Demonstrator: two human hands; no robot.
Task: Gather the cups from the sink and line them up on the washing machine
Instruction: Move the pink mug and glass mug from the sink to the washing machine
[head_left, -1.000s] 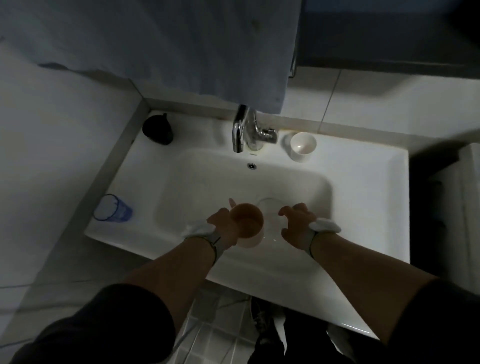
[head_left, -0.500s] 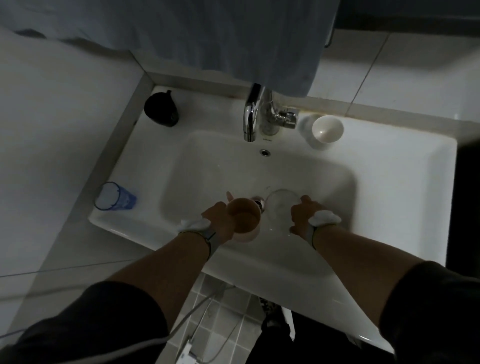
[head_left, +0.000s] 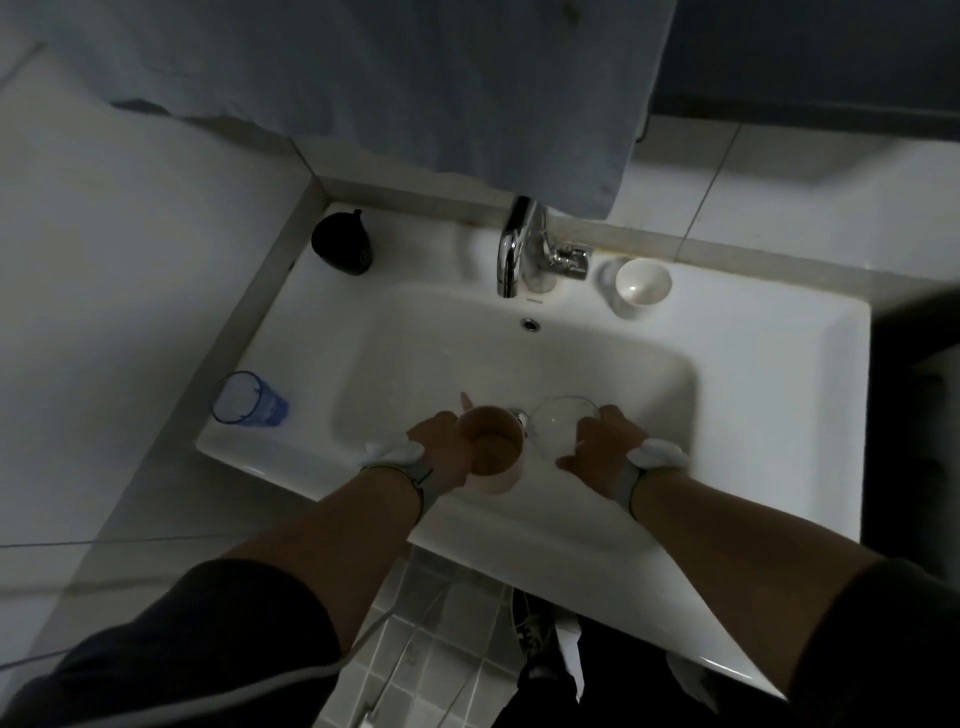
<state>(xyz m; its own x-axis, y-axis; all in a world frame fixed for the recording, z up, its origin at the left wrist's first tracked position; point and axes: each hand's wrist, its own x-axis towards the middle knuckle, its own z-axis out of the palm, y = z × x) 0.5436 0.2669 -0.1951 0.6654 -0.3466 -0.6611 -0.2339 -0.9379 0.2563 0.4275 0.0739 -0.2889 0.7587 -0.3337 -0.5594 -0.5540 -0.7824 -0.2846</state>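
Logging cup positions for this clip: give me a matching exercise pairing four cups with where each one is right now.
Cups:
1. orange cup
2. clear glass cup
3. blue cup
4. white cup

Places:
A. on the sink rim right of the faucet
B. in the basin, gripped by the left hand
C. on the sink's left rim
D. in the basin, held by the right hand

Pairs: 1-B, 2-D, 3-C, 4-A
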